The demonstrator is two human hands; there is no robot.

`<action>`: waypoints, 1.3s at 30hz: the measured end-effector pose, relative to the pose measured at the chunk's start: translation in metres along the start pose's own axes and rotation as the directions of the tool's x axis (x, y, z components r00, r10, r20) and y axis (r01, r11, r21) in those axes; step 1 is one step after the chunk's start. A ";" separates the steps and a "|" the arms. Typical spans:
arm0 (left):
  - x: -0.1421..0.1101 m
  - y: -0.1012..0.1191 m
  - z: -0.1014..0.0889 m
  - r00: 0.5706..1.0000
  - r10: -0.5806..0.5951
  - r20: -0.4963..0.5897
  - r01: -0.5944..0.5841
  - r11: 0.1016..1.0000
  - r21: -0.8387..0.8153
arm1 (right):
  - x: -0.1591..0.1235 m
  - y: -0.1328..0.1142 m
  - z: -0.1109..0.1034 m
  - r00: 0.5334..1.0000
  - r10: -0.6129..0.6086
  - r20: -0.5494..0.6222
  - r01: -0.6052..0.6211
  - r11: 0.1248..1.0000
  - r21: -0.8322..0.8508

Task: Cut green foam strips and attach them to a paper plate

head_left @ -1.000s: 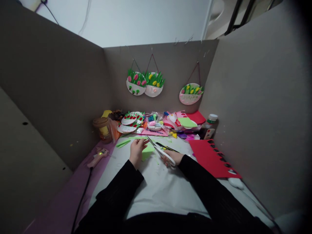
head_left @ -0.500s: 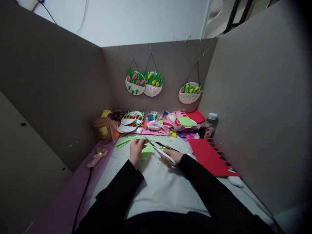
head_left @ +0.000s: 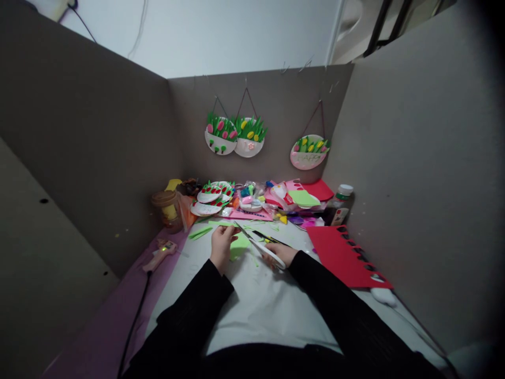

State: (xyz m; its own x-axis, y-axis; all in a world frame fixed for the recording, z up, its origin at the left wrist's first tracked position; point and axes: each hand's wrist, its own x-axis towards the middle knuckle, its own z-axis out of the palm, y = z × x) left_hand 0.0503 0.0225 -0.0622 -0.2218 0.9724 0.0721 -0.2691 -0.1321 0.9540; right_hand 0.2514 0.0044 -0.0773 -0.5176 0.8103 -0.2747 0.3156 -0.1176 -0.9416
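My left hand (head_left: 221,246) is closed on a light green foam piece (head_left: 239,245) and holds it just above the white table cover (head_left: 260,305). My right hand (head_left: 279,253) grips white-handled scissors (head_left: 260,246); their blades point up-left across the green piece. Thin green strips (head_left: 201,231) lie just beyond my left hand. Both arms are in black sleeves.
A pink glue gun (head_left: 160,252) with a black cord lies at the left on a purple sheet. A red foam sheet (head_left: 339,255) with cut-out notches lies at the right. Craft plates, foam scraps, a brown cup (head_left: 168,208) and a glue bottle (head_left: 338,206) crowd the back. Cardboard walls enclose the desk.
Both hands stay almost in place. The scissors' blades have shifted slightly along the green piece.
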 end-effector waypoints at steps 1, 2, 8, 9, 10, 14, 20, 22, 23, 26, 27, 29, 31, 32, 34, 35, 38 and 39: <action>0.000 0.000 0.000 1.000 0.001 0.003 -0.001 1.000 0.000 | 0.000 0.000 0.000 1.000 -0.004 0.001 0.004 1.000 -0.006; 0.000 0.000 0.000 1.000 0.002 0.005 -0.002 1.000 0.000 | 0.000 0.001 0.000 1.000 -0.009 0.001 0.009 1.000 -0.012; 0.000 0.002 -0.001 1.000 -0.011 0.021 0.011 1.000 0.001 | 0.003 0.005 -0.002 1.000 -0.015 -0.021 0.015 1.000 -0.016; 0.000 0.003 -0.001 0.999 -0.016 0.032 0.016 1.000 0.002 | 0.004 0.006 -0.002 0.999 -0.015 -0.029 0.014 1.000 -0.019; 0.000 0.003 -0.001 0.999 -0.021 0.043 0.021 1.000 0.004 | 0.005 0.008 -0.003 0.999 -0.015 -0.036 0.014 1.000 -0.023; 0.000 0.003 -0.001 0.997 -0.033 0.069 0.033 0.999 0.012 | 0.009 0.013 -0.004 0.998 -0.011 -0.058 0.010 1.000 -0.021; 0.002 0.003 0.000 0.997 -0.034 0.062 0.033 0.999 0.023 | 0.009 0.014 -0.006 0.997 0.001 -0.072 -0.003 1.000 -0.027; 0.002 0.004 0.000 0.998 -0.033 0.058 0.031 0.999 0.032 | 0.009 0.013 -0.007 0.998 0.004 -0.063 -0.006 0.999 -0.036; 0.001 0.005 0.000 0.998 -0.032 0.058 0.030 0.999 0.035 | 0.009 0.012 -0.007 0.998 0.006 -0.062 -0.008 0.999 -0.036; 0.001 0.005 -0.001 0.997 -0.027 0.068 0.025 0.999 0.038 | 0.009 0.012 -0.007 0.998 0.003 -0.061 -0.005 0.999 -0.042; 0.001 0.005 -0.001 0.997 -0.027 0.074 0.024 0.999 0.039 | 0.009 0.013 -0.007 0.998 0.001 -0.059 -0.004 0.999 -0.045; 0.002 0.005 -0.001 0.996 -0.022 0.084 0.018 0.999 0.044 | 0.008 0.012 -0.008 0.999 0.006 -0.052 -0.008 0.999 -0.046; 0.002 0.005 -0.001 0.996 -0.021 0.090 0.017 0.999 0.046 | 0.007 0.011 -0.008 0.999 0.012 -0.053 -0.014 0.999 -0.042; 0.002 0.005 -0.001 0.996 -0.022 0.091 0.018 0.999 0.044 | 0.007 0.011 -0.008 0.998 0.012 -0.055 -0.014 0.999 -0.042; 0.002 0.005 -0.001 0.995 -0.030 0.092 0.026 0.999 0.042 | 0.006 0.010 -0.008 0.998 0.009 -0.057 -0.012 0.999 -0.047; 0.002 0.005 -0.001 0.995 -0.034 0.092 0.030 0.999 0.043 | 0.006 0.009 -0.008 0.998 0.010 -0.057 -0.013 0.999 -0.052; 0.002 0.005 -0.001 0.995 -0.030 0.092 0.026 0.999 0.045 | 0.006 0.008 -0.007 0.998 0.016 -0.059 -0.019 0.998 -0.061; 0.003 0.005 -0.001 0.995 -0.028 0.093 0.024 0.999 0.044 | 0.006 0.008 -0.007 0.998 0.017 -0.060 -0.020 0.998 -0.061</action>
State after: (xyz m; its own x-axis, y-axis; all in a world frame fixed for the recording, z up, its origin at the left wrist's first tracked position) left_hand 0.0469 0.0240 -0.0574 -0.1260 0.9894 0.0721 -0.2328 -0.1002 0.9673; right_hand 0.2569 0.0123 -0.0852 -0.4639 0.8411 -0.2782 0.3742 -0.0986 -0.9221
